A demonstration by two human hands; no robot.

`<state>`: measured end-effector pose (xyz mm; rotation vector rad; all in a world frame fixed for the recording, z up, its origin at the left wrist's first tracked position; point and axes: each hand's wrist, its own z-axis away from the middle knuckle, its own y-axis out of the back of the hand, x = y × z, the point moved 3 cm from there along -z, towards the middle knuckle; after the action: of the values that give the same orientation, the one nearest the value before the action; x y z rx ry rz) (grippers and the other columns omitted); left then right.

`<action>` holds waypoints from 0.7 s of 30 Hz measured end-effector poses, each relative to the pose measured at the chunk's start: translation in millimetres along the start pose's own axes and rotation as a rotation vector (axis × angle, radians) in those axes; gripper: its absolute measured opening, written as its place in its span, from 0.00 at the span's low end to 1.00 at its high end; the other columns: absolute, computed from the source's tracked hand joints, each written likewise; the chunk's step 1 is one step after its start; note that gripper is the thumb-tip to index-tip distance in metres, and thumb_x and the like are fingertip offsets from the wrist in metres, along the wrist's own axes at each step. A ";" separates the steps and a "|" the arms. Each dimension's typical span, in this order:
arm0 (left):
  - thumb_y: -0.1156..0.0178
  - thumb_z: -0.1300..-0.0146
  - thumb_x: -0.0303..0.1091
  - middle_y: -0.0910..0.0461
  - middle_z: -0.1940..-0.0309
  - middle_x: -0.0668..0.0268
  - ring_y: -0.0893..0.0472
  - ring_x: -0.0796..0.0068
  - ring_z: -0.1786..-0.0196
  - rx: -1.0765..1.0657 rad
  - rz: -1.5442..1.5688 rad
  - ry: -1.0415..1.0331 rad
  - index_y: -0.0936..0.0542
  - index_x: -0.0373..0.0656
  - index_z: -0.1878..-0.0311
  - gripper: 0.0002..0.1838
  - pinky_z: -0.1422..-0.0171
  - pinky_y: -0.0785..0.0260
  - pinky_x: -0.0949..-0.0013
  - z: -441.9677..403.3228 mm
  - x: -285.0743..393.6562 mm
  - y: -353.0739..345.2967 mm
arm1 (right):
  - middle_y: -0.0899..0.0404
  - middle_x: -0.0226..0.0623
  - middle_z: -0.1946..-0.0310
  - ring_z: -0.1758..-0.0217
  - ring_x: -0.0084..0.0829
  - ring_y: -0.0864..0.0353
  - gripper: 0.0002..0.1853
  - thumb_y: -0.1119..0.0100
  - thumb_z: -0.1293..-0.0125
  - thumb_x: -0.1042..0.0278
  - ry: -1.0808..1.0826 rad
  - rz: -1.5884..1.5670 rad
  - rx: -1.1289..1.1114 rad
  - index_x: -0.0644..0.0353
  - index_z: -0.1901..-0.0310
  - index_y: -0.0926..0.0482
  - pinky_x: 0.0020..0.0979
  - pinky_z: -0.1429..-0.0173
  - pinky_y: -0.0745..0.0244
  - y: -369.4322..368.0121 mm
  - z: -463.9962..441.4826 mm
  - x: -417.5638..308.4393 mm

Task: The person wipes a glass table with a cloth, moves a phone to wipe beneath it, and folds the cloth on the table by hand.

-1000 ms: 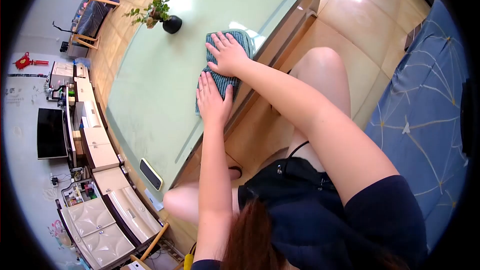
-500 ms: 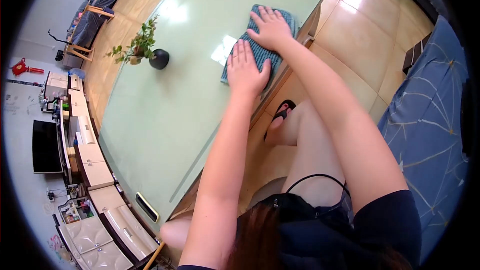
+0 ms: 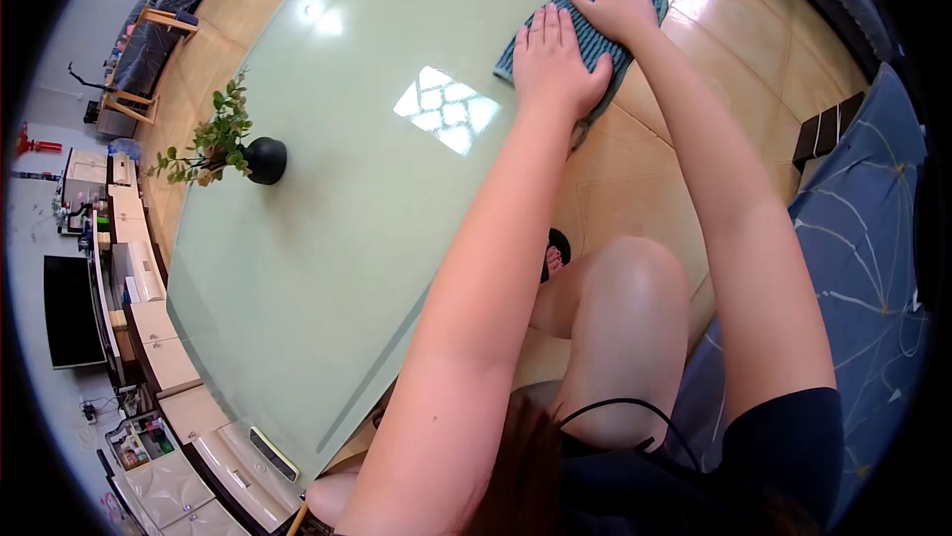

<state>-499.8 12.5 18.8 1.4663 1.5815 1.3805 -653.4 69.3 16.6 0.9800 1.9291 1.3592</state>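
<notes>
Cloth [image 3: 590, 35] lies on the glass table [image 3: 337, 318], at its far corner, right along the near edge; can't tell if a bit hangs over. Both hands on top of it. Left hand [image 3: 557, 70]: palm down, fingers straight, thumb out, pressing flat, not gripping. Right hand [image 3: 623, 8]: same, fingers spread, closer to the corner. Window glare [image 3: 446, 110] on the glass left of the cloth. Further off: black vase [image 3: 266, 160] with plant [image 3: 213, 139], well apart from the hands; phone [image 3: 274, 453] at the near end of the table. Tile floor [image 3: 734, 90] beyond the edge.

Risks, my guess: cloth could slide over the edge if pushed further, since it's already there and only pressed, not held. Smooth glass could let it bunch or slip under uneven pressure. Long reach could cost balance.

Versus half a second ago: cloth and hands further toward the corner, arms stretched more; vase and phone unmoved on the table.
</notes>
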 end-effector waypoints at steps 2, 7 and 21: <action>0.59 0.36 0.64 0.48 0.24 0.57 0.50 0.65 0.22 -0.006 -0.004 -0.007 0.45 0.37 0.26 0.45 0.20 0.62 0.60 -13.4 1.2 -6.1 | 0.45 0.48 0.27 0.22 0.44 0.50 0.40 0.60 0.34 0.35 -0.042 -0.063 -0.035 0.54 0.28 0.40 0.43 0.21 0.58 9.3 -6.7 0.5; 0.60 0.36 0.64 0.49 0.24 0.58 0.51 0.66 0.21 -0.014 -0.003 -0.009 0.45 0.38 0.25 0.45 0.20 0.62 0.62 -24.5 -1.1 -11.8 | 0.44 0.51 0.27 0.22 0.45 0.49 0.39 0.60 0.34 0.37 -0.110 -0.091 -0.064 0.59 0.29 0.39 0.42 0.21 0.58 9.6 -15.2 -4.5; 0.57 0.35 0.62 0.45 0.25 0.55 0.48 0.63 0.22 0.022 -0.017 -0.022 0.43 0.37 0.27 0.43 0.20 0.60 0.59 51.1 -17.9 17.0 | 0.50 0.47 0.24 0.21 0.45 0.54 0.40 0.64 0.34 0.35 -0.173 -0.023 -0.050 0.51 0.26 0.44 0.45 0.21 0.63 18.4 49.5 -53.8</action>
<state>-443.4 8.4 15.1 1.4724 1.5967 1.3370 -579.6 54.8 20.8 1.0134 1.7644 1.2606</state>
